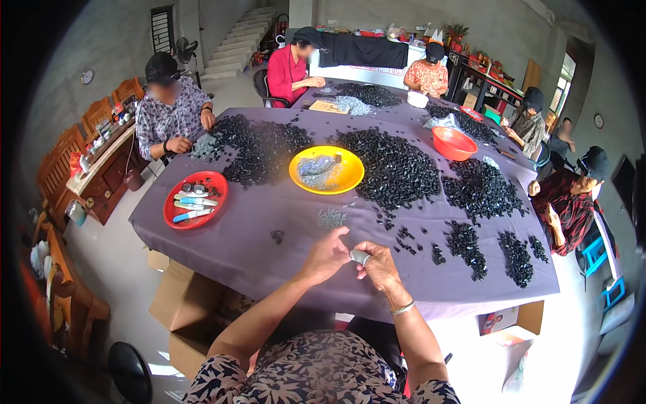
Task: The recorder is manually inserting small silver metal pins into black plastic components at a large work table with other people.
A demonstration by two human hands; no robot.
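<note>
My left hand [326, 257] is raised over the near edge of the table, its fingers apart and nothing visible in them. Close beside it, my right hand [378, 266] has its fingers curled around a small pale grey piece [360, 256], whose kind I cannot make out. Just beyond my hands lies a loose cluster of thin greyish bits [331, 217]. Farther off, a yellow plate [349, 176] holds a heap of small clear-grey pieces and a dark strip. A large pile of small black pieces [393, 168] spreads to its right.
The table has a purple-grey cloth [256, 259]. A red plate [173, 219] with blue-and-white tools stands left; a red bowl [455, 143] stands far right. Smaller black heaps [465, 249] lie at right. Several people sit around the table. Cardboard boxes [182, 293] stand below its left edge.
</note>
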